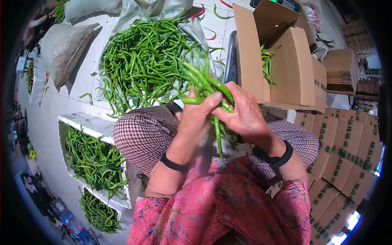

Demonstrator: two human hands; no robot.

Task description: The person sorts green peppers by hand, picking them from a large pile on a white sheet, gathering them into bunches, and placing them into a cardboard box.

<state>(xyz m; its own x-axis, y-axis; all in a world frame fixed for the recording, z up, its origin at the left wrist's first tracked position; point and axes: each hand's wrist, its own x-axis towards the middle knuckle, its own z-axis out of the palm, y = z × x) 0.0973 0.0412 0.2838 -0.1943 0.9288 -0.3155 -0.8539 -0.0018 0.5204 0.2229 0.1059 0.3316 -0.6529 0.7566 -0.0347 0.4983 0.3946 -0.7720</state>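
Note:
Between my two hands is a bunch of long green chili peppers (200, 77), pointing various ways, some hanging down below the fingers. My left hand (200, 109) is closed round the bunch from the left, its thumb lying across the peppers. From the right my right hand (243, 111) grips the same bunch, fingers curled. Just beyond the hands spreads a big pile of green chili peppers (143, 61) on a pale plastic sack. To the right stands an open cardboard box (300, 69) with a few green peppers (267, 65) inside.
Left of my knee is a white foam box (87, 122) full of green peppers, with another pepper heap (98, 212) behind it. A stuffed woven sack (67, 51) lies at far left. Printed cartons (339, 151) are stacked right. A red pepper (198, 13) lies on the floor.

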